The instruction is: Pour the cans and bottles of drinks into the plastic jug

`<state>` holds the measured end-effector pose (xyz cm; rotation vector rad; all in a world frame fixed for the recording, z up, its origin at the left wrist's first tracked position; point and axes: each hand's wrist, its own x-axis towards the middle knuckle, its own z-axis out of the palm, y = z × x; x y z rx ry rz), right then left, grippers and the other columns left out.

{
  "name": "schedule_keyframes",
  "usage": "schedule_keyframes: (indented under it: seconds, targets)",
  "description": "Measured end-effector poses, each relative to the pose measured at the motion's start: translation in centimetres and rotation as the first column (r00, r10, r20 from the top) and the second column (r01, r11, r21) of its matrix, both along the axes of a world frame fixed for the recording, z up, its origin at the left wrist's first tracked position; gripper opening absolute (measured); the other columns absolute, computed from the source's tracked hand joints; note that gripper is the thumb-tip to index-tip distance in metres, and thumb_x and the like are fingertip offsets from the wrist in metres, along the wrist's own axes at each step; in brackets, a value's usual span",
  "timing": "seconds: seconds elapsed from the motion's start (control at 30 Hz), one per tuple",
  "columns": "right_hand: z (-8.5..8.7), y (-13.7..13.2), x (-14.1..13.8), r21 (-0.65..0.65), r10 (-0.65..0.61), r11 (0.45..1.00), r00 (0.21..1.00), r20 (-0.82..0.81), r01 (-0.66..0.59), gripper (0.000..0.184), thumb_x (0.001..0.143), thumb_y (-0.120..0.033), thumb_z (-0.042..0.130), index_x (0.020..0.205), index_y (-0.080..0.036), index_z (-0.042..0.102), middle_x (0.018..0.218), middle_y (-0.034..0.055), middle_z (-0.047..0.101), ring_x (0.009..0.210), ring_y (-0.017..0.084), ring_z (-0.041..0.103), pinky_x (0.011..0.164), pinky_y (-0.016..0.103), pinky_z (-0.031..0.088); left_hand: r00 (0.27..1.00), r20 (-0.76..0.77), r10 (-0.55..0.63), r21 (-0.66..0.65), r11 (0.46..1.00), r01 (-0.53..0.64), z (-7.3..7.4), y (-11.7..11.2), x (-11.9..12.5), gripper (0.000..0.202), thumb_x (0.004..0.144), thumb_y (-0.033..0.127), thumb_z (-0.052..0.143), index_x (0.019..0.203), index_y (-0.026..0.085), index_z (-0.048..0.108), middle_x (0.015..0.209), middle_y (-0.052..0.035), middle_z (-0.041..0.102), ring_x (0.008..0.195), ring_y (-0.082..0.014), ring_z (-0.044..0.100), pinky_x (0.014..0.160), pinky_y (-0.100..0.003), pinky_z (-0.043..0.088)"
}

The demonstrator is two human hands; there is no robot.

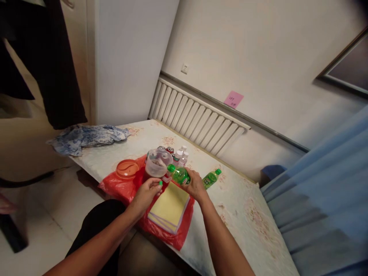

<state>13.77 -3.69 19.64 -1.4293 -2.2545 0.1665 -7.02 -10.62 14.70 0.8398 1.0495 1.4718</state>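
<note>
Left of the centre, an orange lid is lying on a red plastic bag, beside a clear tub. Below the tub, the left hand is nearly closed, pinching a small green piece, probably light, easily dropped and suiting fingertips. At the centre of the frame, the right hand is wrapping round a tilted green bottle, smooth, perhaps slippery, seemingly weighty if full, best held round its body. Further right, a second green bottle is resting on the desk
</note>
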Motion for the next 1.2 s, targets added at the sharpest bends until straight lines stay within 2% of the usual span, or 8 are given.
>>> schedule_keyframes:
  seconds: [0.13,0.23,0.37,0.47,0.67,0.8,0.97,1.2]
  targets:
    - [-2.5,-3.0,0.9,-0.028,0.04,0.999,0.995,-0.089,-0.043,0.066,0.066,-0.019,0.072,0.13,-0.026,0.058,0.114,0.0064,0.065,0.105,0.027,0.057,0.093,0.04,0.043,0.993,-0.118,0.007,0.101,0.995,0.005,1.1,0.3,0.4,0.039,0.063,0.036,0.071,0.095,0.015,0.066,0.082,-0.0024,0.069,0.074,-0.0175,0.063,0.07,-0.029,0.049]
    - [-3.6,-4.7,1.4,-0.034,0.006,0.999,0.996,-0.093,-0.009,0.066,0.066,-0.019,0.07,0.131,-0.023,0.057,0.116,0.0083,0.065,0.104,0.027,0.057,0.094,0.043,0.043,0.971,-0.239,-0.013,0.146,0.988,0.049,0.8,0.3,0.9,0.035,0.068,0.035,0.066,0.098,0.015,0.066,0.084,-0.0028,0.069,0.079,-0.0195,0.064,0.072,-0.03,0.049]
    - [-4.2,-6.0,2.3,-0.007,-0.007,1.0,0.998,-0.068,0.006,0.067,0.068,-0.018,0.068,0.134,-0.023,0.054,0.117,0.0092,0.064,0.105,0.027,0.057,0.097,0.045,0.042,0.924,-0.382,0.0,0.2,0.976,0.083,0.1,0.2,1.4,0.037,0.071,0.035,0.063,0.103,0.016,0.066,0.086,-0.0033,0.068,0.081,-0.0202,0.063,0.076,-0.032,0.049]
    - [-4.5,-6.5,3.0,0.016,-0.014,1.0,0.998,-0.056,0.015,0.069,0.07,-0.018,0.067,0.136,-0.023,0.052,0.119,0.0096,0.063,0.107,0.028,0.056,0.098,0.045,0.042,0.871,-0.49,0.021,0.257,0.959,0.121,0.3,-0.1,1.6,0.035,0.073,0.034,0.061,0.103,0.016,0.066,0.087,-0.0036,0.067,0.079,-0.0195,0.061,0.076,-0.032,0.048]
    - [-4.8,-7.2,3.9,0.041,-0.038,0.998,0.998,-0.042,0.04,0.068,0.071,-0.019,0.067,0.137,-0.023,0.052,0.116,0.0091,0.063,0.107,0.028,0.054,0.097,0.042,0.042,0.714,-0.691,0.113,0.353,0.915,0.197,1.6,-0.8,2.0,0.03,0.078,0.025,0.055,0.104,0.017,0.066,0.093,-0.0053,0.064,0.081,-0.0189,0.058,0.077,-0.032,0.047]
    - [-4.7,-7.6,4.2,0.05,-0.046,0.998,0.998,-0.045,0.049,0.067,0.071,-0.019,0.065,0.137,-0.022,0.052,0.116,0.0095,0.062,0.107,0.027,0.054,0.097,0.041,0.042,0.653,-0.748,0.117,0.375,0.886,0.271,1.7,-0.9,2.2,0.027,0.081,0.023,0.054,0.105,0.016,0.065,0.096,-0.0065,0.064,0.084,-0.0197,0.06,0.08,-0.033,0.049]
    - [-4.9,-8.1,4.5,0.057,-0.055,0.997,0.997,-0.046,0.058,0.063,0.073,-0.019,0.063,0.135,-0.021,0.054,0.115,0.0092,0.063,0.107,0.026,0.054,0.097,0.04,0.043,0.606,-0.778,0.165,0.448,0.822,0.351,1.3,-0.9,2.6,0.027,0.082,0.016,0.052,0.106,0.018,0.065,0.105,-0.0085,0.064,0.103,-0.0232,0.059,0.095,-0.039,0.047]
    - [-5.9,-8.2,4.8,0.032,-0.045,0.998,0.991,-0.127,0.049,0.06,0.071,-0.019,0.067,0.131,-0.02,0.058,0.114,0.0099,0.066,0.104,0.026,0.057,0.095,0.039,0.045,0.627,-0.774,0.083,0.398,0.835,0.381,1.2,-0.5,3.0,0.026,0.082,0.018,0.052,0.105,0.018,0.066,0.104,-0.0075,0.065,0.1,-0.0222,0.061,0.093,-0.036,0.048]
